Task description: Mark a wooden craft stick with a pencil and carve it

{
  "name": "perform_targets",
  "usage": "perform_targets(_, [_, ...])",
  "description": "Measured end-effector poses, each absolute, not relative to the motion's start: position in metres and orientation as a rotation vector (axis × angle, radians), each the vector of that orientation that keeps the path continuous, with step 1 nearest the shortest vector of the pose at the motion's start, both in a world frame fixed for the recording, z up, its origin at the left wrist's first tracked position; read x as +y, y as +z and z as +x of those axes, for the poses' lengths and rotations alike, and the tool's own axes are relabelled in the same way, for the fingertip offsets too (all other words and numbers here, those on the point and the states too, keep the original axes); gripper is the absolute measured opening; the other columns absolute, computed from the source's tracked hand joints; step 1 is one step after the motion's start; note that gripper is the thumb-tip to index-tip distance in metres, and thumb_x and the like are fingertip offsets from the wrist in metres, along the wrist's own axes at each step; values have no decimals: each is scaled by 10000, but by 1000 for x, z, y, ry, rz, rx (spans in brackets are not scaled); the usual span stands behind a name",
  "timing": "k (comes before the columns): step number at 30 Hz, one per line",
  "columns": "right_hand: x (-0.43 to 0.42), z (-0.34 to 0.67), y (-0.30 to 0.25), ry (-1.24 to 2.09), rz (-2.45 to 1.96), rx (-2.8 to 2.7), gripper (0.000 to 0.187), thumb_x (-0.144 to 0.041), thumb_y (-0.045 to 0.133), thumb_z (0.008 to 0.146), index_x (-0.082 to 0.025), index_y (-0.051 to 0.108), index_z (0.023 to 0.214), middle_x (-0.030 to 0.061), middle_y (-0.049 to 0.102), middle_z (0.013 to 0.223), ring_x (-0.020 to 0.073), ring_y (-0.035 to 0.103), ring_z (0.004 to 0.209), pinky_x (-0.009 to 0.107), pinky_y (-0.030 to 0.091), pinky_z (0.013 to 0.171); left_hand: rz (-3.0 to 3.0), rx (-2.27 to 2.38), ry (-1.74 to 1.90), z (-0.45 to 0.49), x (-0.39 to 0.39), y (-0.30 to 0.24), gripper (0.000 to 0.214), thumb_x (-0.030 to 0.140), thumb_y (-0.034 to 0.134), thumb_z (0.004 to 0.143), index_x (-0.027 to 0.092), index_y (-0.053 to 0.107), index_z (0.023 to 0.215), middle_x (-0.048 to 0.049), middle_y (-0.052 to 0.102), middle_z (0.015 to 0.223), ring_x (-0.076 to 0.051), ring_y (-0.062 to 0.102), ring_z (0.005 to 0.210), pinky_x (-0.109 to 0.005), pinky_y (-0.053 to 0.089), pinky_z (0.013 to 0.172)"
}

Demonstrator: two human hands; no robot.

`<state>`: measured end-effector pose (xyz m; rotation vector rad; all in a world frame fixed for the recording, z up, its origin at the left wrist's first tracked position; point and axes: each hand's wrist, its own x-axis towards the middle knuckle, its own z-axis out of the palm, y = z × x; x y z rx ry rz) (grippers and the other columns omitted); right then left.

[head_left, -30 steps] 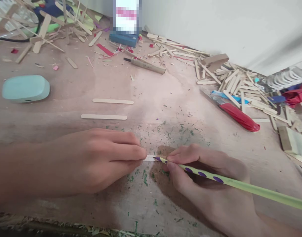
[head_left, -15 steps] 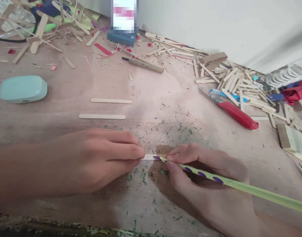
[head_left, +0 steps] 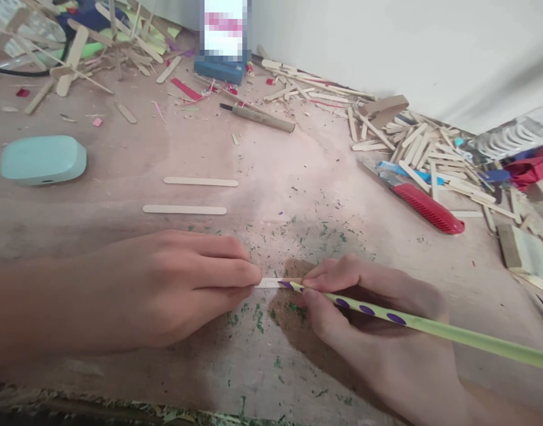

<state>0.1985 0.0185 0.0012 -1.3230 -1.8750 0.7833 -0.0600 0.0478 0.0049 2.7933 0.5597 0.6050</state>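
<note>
Between my hands a pale popsicle stick [head_left: 270, 283] lies flat on the wooden table, its ends hidden under my fingers. My left hand [head_left: 195, 287] is closed on the stick's left part, fingertips pressed together. A light green pencil with purple spots [head_left: 431, 326] is pinched in my right hand [head_left: 378, 331], and its purple tip touches the stick close to my right fingertips. Fine pencil marks show on the stick. Beyond my left hand lie two more popsicle sticks, a nearer one [head_left: 185, 209] and a farther one [head_left: 201, 181].
A red-handled cutter [head_left: 426, 207] lies at the right, beside a heap of popsicle sticks [head_left: 417, 145]. Far left sits a mint-coloured case [head_left: 43, 160]. A chisel-like tool [head_left: 262, 117] and a blue block [head_left: 220, 70] under a blurred screen are at the back. Green flecks dot the table [head_left: 275, 367].
Both hands keep their hold on the stick and pencil. The pencil's rear end has tipped slightly toward the far side; the whole view has shifted very slightly.
</note>
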Motion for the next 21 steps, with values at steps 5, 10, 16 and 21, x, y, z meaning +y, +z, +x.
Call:
perform_targets(5, [20, 196, 0, 785, -1299, -1876, 207, -116, 745, 840, -253, 635, 731, -8, 765, 768, 147, 702, 610, 204, 435, 409, 2786, 580, 611, -60, 47, 2, 625, 120, 210, 1151, 188, 767, 876, -34, 808, 1059, -167, 721, 929, -262, 568, 811])
perform_targets(10, [20, 197, 0, 798, -1288, -1884, 194, -107, 748, 842, -258, 667, 752, 5, 767, 756, 158, 702, 606, 220, 460, 413, 2791, 573, 614, -58, 47, 5, 610, 111, 215, 1151, 178, 740, 848, -36, 809, 1028, -163, 732, 895, -261, 574, 818])
perform_targets(16, [19, 197, 0, 773, -1298, -1879, 188, -131, 747, 854, -256, 669, 737, 11, 762, 733, 163, 694, 569, 225, 456, 389, 2728, 623, 664, -58, 46, 5, 558, 104, 238, 1148, 183, 699, 843, -26, 803, 928, -131, 734, 792, -218, 572, 736])
perform_targets(21, [20, 197, 0, 781, -1307, -1870, 177, -118, 752, 840, -246, 669, 749, 17, 765, 743, 172, 715, 600, 217, 459, 397, 2733, 610, 660, -58, 45, 5, 576, 108, 221, 1147, 186, 695, 829, -28, 796, 920, -143, 734, 796, -230, 582, 752])
